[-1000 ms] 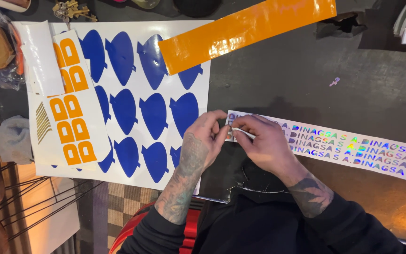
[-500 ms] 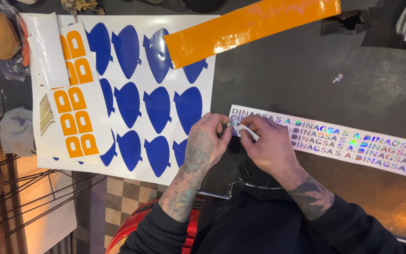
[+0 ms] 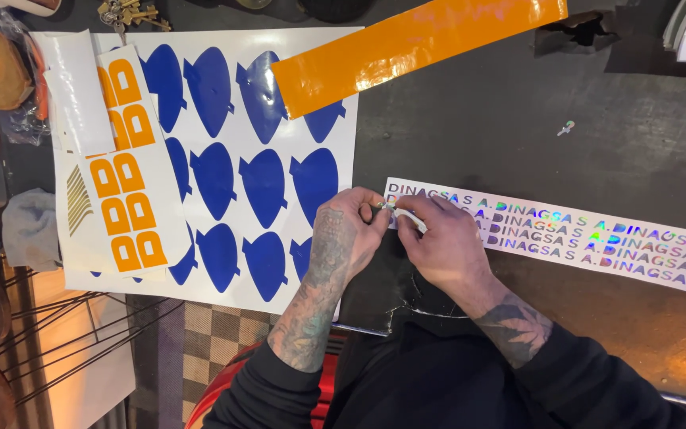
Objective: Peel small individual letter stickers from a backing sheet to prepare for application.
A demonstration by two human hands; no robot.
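**Both hands pinch at the strip's near end**

The dark bench (image 3: 518,119) carries everything flat, which keeps the sheets from curling while they are worked. Left of the left hand lies the large white sheet (image 3: 343,103) of blue shapes (image 3: 263,187), spread out full so each shape can be reached; a narrower slip of orange shapes (image 3: 125,199) overlaps its far left side. Up and away from both hands an orange band (image 3: 414,48) lies slantwise, its lower end resting on the sheet's top corner, well apart from the fingers.

The strip (image 3: 597,238), white with shiny rainbow lettering, runs from the fingertips out to the right, past the right hand, flat on the bench. Its left end sits right at the meeting point of the two hands, likely drawn close to the body so that the fine work falls under the eyes. Beneath the wrists a black sheet (image 3: 383,294) hangs over the bench edge.

The left hand (image 3: 347,234) is curled, thumb and forefinger pressed together at the strip's corner. The right hand (image 3: 446,246) meets it, fingertips gripping a small white sliver (image 3: 408,217) that appears to be lifting from the strip; whether it is backing or a cut letter, I cannot tell. A tiny shiny scrap (image 3: 567,127) lies alone, far up right.
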